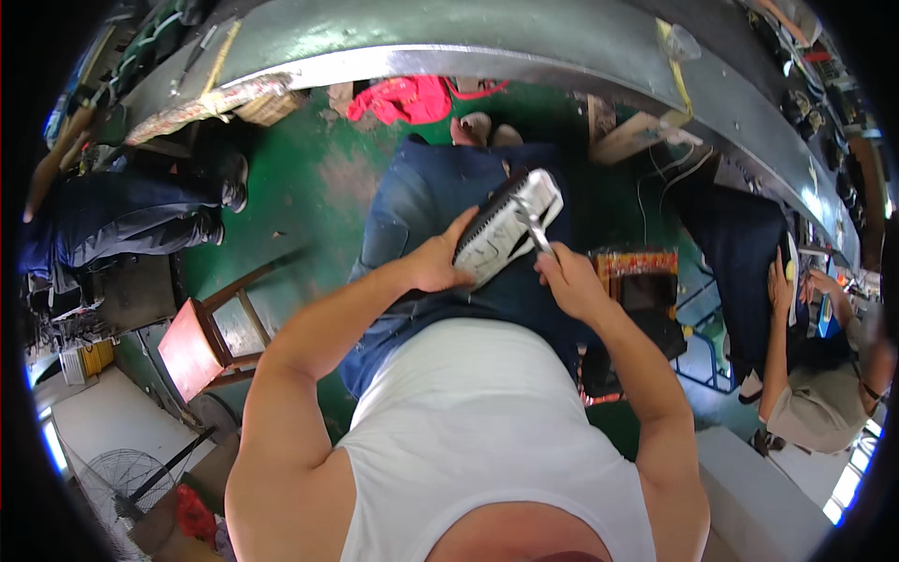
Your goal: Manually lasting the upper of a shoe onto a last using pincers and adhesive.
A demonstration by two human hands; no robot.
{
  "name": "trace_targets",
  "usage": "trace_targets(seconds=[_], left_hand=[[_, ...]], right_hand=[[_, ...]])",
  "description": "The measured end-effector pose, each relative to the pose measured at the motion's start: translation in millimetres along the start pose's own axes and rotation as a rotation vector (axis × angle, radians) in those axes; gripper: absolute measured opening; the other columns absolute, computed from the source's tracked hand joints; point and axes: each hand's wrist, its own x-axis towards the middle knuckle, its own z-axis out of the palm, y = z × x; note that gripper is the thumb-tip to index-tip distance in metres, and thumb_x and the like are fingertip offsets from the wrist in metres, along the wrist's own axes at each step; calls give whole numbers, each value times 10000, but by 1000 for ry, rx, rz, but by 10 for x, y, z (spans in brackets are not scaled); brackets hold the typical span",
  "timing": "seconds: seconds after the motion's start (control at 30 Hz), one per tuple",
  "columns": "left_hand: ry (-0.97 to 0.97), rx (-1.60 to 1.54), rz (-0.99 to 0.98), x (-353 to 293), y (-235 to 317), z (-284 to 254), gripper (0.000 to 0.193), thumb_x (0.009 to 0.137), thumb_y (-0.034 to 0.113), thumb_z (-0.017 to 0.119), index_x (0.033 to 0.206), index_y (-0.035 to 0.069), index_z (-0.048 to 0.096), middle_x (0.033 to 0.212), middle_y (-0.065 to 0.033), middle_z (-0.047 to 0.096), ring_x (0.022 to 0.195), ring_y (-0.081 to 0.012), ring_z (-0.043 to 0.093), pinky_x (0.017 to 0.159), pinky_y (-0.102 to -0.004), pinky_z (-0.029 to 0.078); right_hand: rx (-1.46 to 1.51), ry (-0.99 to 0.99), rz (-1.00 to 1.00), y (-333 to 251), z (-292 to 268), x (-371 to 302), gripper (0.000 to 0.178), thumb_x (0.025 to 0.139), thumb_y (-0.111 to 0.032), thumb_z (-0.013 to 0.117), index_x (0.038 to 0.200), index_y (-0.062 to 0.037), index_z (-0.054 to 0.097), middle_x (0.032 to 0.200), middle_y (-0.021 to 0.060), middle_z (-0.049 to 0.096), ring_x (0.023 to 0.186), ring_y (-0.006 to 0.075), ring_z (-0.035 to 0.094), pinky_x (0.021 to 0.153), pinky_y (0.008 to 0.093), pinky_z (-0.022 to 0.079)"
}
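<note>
Across my lap lies a shoe [484, 255] with its pale underside turned up and dark stitching or pleating along its left edge. My left hand [436, 262] is wrapped round the near left end of the shoe, thumb and fingers on either side. My right hand [569, 279] is closed round a short shiny metal hand tool [537, 230], possibly pincers. The tool's head lies over the upper right part of the shoe's underside; I cannot tell whether it is touching.
A long metal-edged bench [421, 61] runs across in front. Red cloth [403, 99] lies beneath it. To my left is a wooden chair [195, 347], with a fan [122, 478] behind. People sit at both sides; a co-worker's hand [780, 286] is at the right.
</note>
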Motion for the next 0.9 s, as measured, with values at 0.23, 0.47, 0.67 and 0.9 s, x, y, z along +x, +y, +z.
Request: trace_targets(seconds=[0.23,0.47,0.67,0.9], left_hand=[[346,117,272,-248,933,-836,855,704,77,799,1439,73,362,1102,-205,684,1019,-308,686,868,-373,537],[332,-490,363,462,1301,-720,594,808,122,806,1281,12,463,1072,-122,636,991,-163,614,857,-306,505],[-95,-371,-8,730,446,-257,802,796,114,770,1459,-53,350,1349,-152,548,1196,-214,543,1021,-315,432],[123,394,27,528,313,-147,598,813,14,568,1394,-62,447,1167,-288,638,1068,-349,654,924,-407,513]], right_hand=[[704,371,-29,535,93,-130,425,1059,-355,395,1142,33,544,927,78,630,757,141,624,701,274,497],[801,381,136,449,43,-185,381,1033,-329,472,1116,34,554,870,78,628,724,138,615,683,276,500],[519,243,-5,432,15,-254,247,935,-228,605,1043,-9,571,816,62,592,778,149,568,724,293,468],[37,53,113,134,127,-188,344,947,-289,585,1071,31,555,896,255,642,868,409,636,775,449,486]])
